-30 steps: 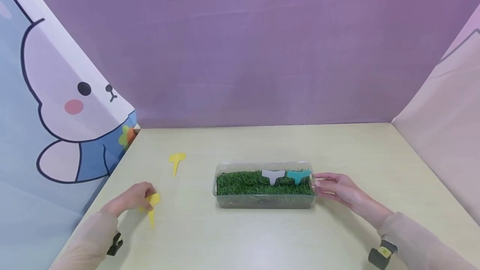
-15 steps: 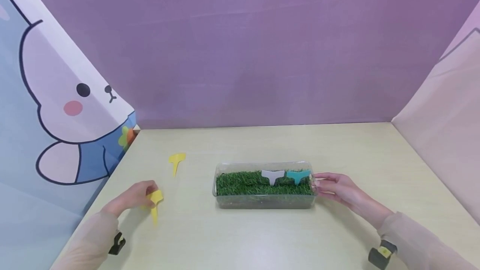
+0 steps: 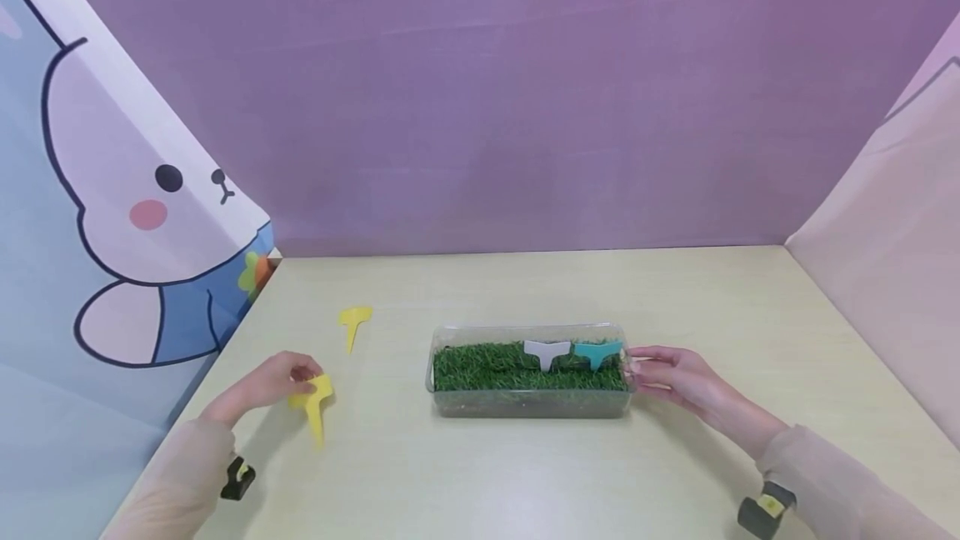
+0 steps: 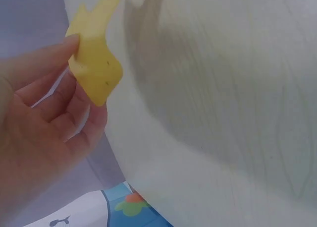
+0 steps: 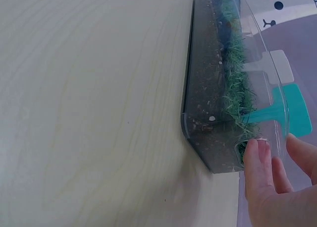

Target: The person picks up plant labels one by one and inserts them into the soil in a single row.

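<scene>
My left hand (image 3: pixel 277 377) pinches a yellow T-shaped plant label (image 4: pixel 101 71) by its head between thumb and fingers. The label's stem slants down over the table in the head view. Another yellow plant label (image 3: pixel 352 319) lies flat farther back. My right hand (image 3: pixel 686 377) holds the right end of a clear planter box (image 3: pixel 528 404), with the thumb by the rim and the fingers at the end wall. Green artificial-looking grass (image 3: pixel 480 367) fills the box over dark soil. A white label (image 3: pixel 547 352) and a teal label (image 5: pixel 297 110) stand in it near the right end.
The pale wood-grain table (image 3: pixel 480 482) extends around the box on all sides. A purple cloth (image 3: pixel 525 107) hangs behind it. Another cloth with a cartoon animal (image 3: pixel 150 190) borders the left, and a pale cloth (image 3: pixel 892 248) the right.
My left hand has lifted slightly, and the pinched yellow label has moved a little up and right, its head turning more into view. The right hand and planter box stay put.
</scene>
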Available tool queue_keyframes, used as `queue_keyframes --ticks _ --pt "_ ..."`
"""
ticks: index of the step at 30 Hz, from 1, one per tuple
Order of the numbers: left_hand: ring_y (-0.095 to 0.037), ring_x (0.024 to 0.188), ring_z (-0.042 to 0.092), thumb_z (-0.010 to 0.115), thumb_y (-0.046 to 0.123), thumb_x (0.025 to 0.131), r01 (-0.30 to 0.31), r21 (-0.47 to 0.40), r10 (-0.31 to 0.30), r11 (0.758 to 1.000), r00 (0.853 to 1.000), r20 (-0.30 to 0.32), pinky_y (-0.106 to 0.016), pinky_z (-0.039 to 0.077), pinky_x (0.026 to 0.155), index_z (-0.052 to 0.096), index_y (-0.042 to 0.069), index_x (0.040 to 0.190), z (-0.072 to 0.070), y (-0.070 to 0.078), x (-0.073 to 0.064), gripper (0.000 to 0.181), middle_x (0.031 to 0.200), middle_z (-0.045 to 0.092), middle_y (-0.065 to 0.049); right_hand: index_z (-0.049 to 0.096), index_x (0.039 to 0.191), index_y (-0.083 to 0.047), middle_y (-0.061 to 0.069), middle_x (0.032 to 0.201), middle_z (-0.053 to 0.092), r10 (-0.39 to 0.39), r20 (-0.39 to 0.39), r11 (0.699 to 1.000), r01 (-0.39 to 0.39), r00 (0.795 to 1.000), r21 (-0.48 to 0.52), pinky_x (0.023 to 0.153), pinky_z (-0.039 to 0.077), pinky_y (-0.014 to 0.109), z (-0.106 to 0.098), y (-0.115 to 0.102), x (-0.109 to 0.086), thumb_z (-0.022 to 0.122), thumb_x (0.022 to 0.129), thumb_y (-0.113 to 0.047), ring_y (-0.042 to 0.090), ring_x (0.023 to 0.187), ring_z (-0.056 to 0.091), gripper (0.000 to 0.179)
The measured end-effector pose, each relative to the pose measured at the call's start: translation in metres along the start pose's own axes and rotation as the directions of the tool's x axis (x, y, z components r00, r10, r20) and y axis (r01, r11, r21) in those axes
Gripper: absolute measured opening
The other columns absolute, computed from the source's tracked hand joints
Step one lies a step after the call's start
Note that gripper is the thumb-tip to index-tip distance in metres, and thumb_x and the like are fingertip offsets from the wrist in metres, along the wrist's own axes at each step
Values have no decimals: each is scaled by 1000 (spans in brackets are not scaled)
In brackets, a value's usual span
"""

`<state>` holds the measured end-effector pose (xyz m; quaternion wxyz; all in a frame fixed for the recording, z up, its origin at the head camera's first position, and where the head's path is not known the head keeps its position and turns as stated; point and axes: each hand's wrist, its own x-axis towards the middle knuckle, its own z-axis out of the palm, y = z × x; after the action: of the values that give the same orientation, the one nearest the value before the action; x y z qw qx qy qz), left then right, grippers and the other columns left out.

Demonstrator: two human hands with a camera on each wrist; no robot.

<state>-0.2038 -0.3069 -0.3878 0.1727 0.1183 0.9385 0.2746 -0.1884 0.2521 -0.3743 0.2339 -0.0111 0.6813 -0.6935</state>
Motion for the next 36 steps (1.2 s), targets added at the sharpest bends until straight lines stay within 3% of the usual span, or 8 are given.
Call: queue_keyframes --ticks 13,29,36 --pt "-19 79 50 64 14 80 -60 -122 61 991 998 3 -24 46 67 62 -2 102 -4 10 6 27 92 62 -6 35 125 15 3 100 63 -2 -3 1000 2 1000 -10 82 47 27 -1 1 1 57 84 -7 15 90 61 51" --pt "-18 76 48 64 14 81 -134 -99 132 986 991 -27 -23 45 61 63 0 101 -9 46 15 24 84 59 -2 32 126 16 6 102 62 -13 11 1000 13 1000 -19 83 46 28 -1 1 1 55 86 -8 15 92 60 52" --pt "-18 76 48 63 12 81 -142 -95 137 985 989 -55 -24 45 61 63 2 102 -11 70 19 24 84 58 -2 31 126 16 6 101 62 -11 15 1000 11 1000 -12 83 46 27 -1 1 0 55 85 -6 15 92 60 52"
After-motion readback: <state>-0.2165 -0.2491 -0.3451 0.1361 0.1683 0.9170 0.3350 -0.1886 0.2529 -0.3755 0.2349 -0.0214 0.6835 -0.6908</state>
